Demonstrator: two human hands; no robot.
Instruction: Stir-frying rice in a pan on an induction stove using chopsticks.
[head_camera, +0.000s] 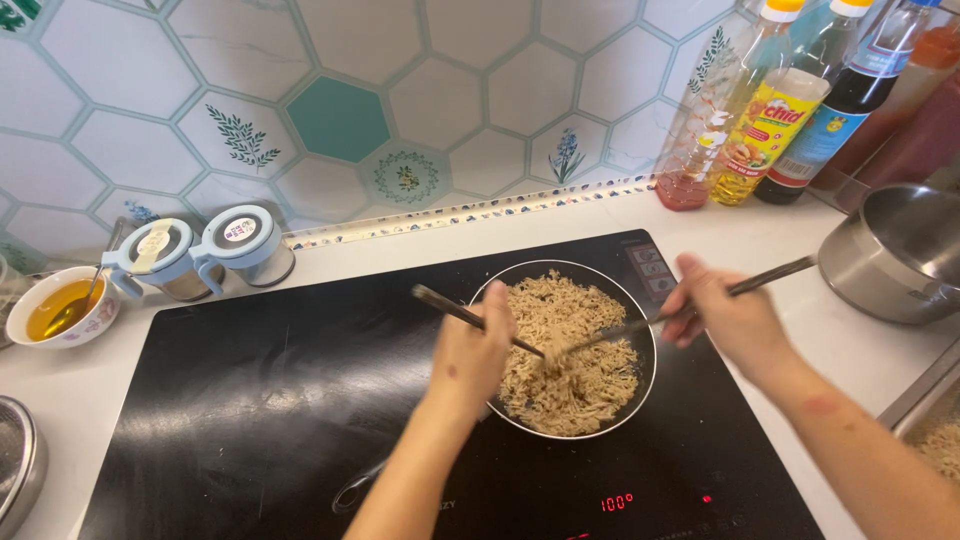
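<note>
Pale, shredded, tangled noodles (570, 350) fill the dark pan (645, 385).

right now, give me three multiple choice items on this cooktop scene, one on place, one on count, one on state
1. Where does the pan of shredded food sit?
A. on the black cooktop
B. on the white counter
C. in a sink

2. How many lidded jars stand by the tiled wall, left of the cooktop?
A. one
B. two
C. four

3. What are the hands doing?
A. both resting flat on the counter
B. left hand and right hand each hold a stick-like utensil in the food
C. lifting the pan

Answers: 1 A, the pan rests on the dark glass; 2 B, two pale-lidded jars stand side by side; 3 B, each grip closes on a utensil reaching into the food.
</note>
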